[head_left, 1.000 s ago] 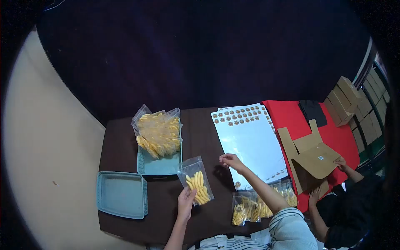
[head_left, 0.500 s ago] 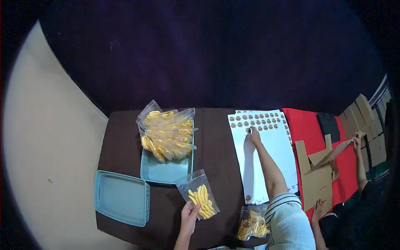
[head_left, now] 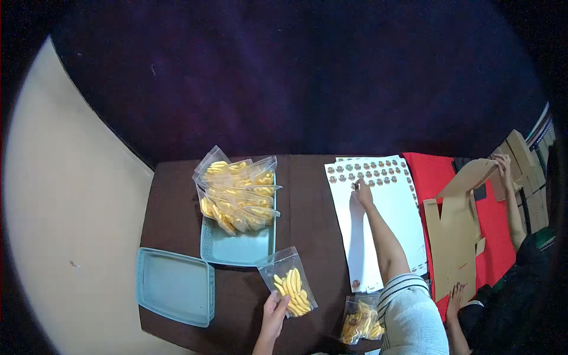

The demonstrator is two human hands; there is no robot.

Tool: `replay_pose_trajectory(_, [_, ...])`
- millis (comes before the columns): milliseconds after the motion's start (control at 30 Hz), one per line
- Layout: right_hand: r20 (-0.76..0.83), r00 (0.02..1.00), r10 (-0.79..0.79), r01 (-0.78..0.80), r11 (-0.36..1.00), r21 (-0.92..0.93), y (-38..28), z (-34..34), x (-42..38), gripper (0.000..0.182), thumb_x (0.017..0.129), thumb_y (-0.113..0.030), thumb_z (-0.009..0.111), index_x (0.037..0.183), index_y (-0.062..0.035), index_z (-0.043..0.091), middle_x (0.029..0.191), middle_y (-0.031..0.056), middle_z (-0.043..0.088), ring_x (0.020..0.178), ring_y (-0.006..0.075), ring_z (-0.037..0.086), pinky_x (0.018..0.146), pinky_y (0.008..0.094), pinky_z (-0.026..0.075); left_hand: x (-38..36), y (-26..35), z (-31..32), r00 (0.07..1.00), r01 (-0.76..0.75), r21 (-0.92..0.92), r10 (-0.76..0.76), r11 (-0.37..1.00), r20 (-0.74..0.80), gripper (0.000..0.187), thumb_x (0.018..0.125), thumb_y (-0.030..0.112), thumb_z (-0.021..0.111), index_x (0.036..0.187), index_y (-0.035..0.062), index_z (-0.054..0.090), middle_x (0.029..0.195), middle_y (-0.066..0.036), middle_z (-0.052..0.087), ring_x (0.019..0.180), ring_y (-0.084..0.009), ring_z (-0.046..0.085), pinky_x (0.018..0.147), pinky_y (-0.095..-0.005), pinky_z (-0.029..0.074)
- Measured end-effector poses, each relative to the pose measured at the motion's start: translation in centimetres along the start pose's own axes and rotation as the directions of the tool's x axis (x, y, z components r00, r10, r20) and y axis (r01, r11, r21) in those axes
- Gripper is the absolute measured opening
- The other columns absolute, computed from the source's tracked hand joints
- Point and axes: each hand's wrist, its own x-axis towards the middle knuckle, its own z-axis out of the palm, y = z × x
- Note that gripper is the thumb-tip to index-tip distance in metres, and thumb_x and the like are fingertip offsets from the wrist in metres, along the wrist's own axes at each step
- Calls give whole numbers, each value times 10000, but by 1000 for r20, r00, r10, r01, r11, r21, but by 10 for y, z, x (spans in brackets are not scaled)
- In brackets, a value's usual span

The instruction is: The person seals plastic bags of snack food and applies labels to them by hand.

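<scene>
My left hand [head_left: 274,316] pinches the lower left side of a clear zip bag [head_left: 294,290] filled with yellow, finger-shaped snack pieces. This bag is tilted, its zip end pointing away from me. Over the white sticker sheet [head_left: 387,228], my right hand [head_left: 363,192] has its fingers closed on a round brown sticker [head_left: 355,186] at the end of the lowest partial row. Beside my right sleeve lie filled bags [head_left: 360,325] that bear round brown stickers. Farther back, a pile of filled zip bags [head_left: 236,189] rests in a light blue basket [head_left: 236,255].
A second light blue basket [head_left: 176,290] sits at the table's left front corner. On the right, another person's hands [head_left: 455,299] handle a brown cardboard box blank [head_left: 452,248] on a red cloth [head_left: 494,236]. Stacked cardboard [head_left: 532,195] stands beyond that.
The other person's cardboard has been opened out, its far panel swung up and back. My hands hold nearly the same positions, with the whole view shifted slightly.
</scene>
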Motion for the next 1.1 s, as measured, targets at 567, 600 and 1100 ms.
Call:
replay_pose_trajectory(567, [198, 974, -113, -86, 620, 780, -184, -138, -187, 36, 791, -30, 583, 822, -28, 600, 770, 0, 590, 728, 68, 508, 667, 218, 406, -24, 12, 16, 991, -127, 92, 122, 988, 60, 343, 908, 148, 434, 1210, -15, 426, 1140, -72, 518, 1002, -117, 504, 871, -256, 387])
replay_pose_trajectory(600, [246, 959, -138, -114, 608, 786, -204, -153, -207, 43, 791, -32, 591, 833, -25, 599, 777, 1, 592, 733, 66, 515, 668, 215, 409, -30, 14, 20, 991, -130, 88, 125, 988, 56, 343, 908, 148, 434, 1210, -15, 426, 1140, -72, 518, 1002, -117, 504, 871, -256, 387])
replay_pose_trajectory(1100, [339, 832, -440, 112, 731, 673, -274, -211, -366, 161, 753, -49, 671, 817, -17, 527, 757, 9, 576, 711, 60, 543, 621, 206, 439, -108, 23, 53, 881, -337, 197, 234, 921, 411, 440, 851, 44, 495, 1259, -23, 344, 1127, -69, 499, 1006, -107, 499, 866, -260, 412])
